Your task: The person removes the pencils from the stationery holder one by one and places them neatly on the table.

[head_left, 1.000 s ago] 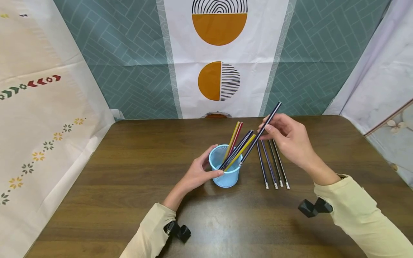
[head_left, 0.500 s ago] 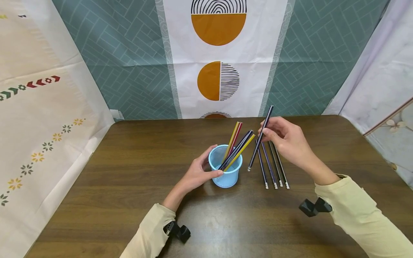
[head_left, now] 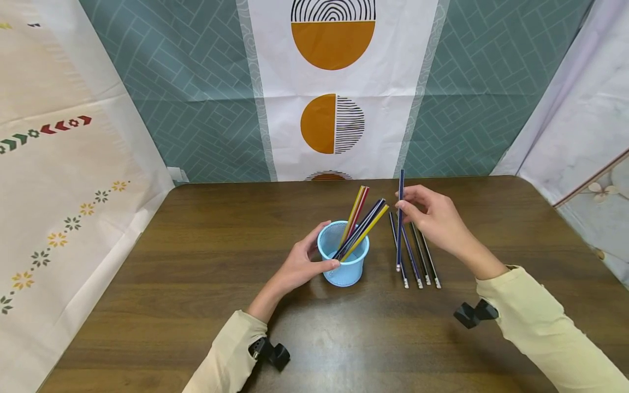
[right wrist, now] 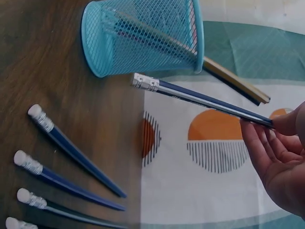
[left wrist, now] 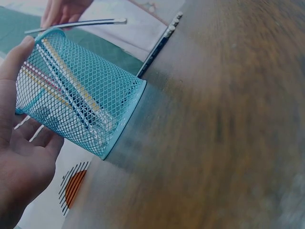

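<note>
My left hand (head_left: 307, 261) grips a light blue mesh pencil cup (head_left: 344, 273), thumb and fingers round its rim. Yellow, red and dark striped pencils (head_left: 357, 229) lean in the cup. Between thumb and fingertips, my right hand (head_left: 434, 218) pinches a dark blue pencil (head_left: 400, 221) near its upper part, eraser end down. In the right wrist view that pencil's white eraser (right wrist: 144, 82) shows beside the cup. Below the held pencil, several dark pencils (head_left: 415, 254) lie side by side on the table, erasers toward me.
The brown wooden table (head_left: 196, 284) reaches back to a teal and white patterned cloth (head_left: 216, 109). A pale embroidered cloth (head_left: 73, 180) hangs at the left, a white one (head_left: 589, 136) at the right. Black wrist cameras (head_left: 475, 314) sit below each sleeve.
My right hand has carried the dark blue pencil away from the cup, rightward and down to over the lying pencils. The pencil has turned more upright. My left hand and the cup stay put.
</note>
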Demonstrator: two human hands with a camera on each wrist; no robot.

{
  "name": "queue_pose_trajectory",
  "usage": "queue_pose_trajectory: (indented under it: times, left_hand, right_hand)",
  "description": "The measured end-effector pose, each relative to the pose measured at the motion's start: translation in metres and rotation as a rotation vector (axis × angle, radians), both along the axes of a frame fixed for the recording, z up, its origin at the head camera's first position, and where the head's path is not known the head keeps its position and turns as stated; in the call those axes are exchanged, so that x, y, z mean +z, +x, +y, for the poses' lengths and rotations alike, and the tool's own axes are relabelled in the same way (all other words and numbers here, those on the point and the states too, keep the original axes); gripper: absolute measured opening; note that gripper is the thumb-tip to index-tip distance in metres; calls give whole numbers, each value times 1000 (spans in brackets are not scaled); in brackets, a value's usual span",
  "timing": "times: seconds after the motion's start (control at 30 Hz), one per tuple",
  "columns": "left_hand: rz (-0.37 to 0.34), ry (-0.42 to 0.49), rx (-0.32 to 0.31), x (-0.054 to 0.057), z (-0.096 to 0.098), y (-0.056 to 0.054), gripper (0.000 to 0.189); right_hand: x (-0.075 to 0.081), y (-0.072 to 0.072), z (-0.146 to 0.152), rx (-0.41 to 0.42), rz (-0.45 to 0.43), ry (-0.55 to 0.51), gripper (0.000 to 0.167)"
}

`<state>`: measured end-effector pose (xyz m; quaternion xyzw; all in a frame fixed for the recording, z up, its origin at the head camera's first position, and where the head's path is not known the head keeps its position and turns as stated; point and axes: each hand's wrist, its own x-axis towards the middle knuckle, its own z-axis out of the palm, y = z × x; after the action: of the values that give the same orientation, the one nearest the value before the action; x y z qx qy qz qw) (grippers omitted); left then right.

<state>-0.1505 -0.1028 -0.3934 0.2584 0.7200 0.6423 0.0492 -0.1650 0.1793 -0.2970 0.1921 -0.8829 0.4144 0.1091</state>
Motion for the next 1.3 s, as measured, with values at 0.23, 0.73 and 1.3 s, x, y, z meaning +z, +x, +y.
queue_pose_trajectory:
  times: [0.23,0.73,1.3]
  left_hand:
    - [-6,-5,2,0,0,0,81]
    - [-7,-13,9,1,-1,1,81]
    - [-13,-17,10,1,-1,0,81]
  right_hand:
    - [-7,-7,8,-40,-74,33,27]
    - [-21,-20,25,-89,-132,70,34]
    - [-43,-33,51,-140,-167,26,34]
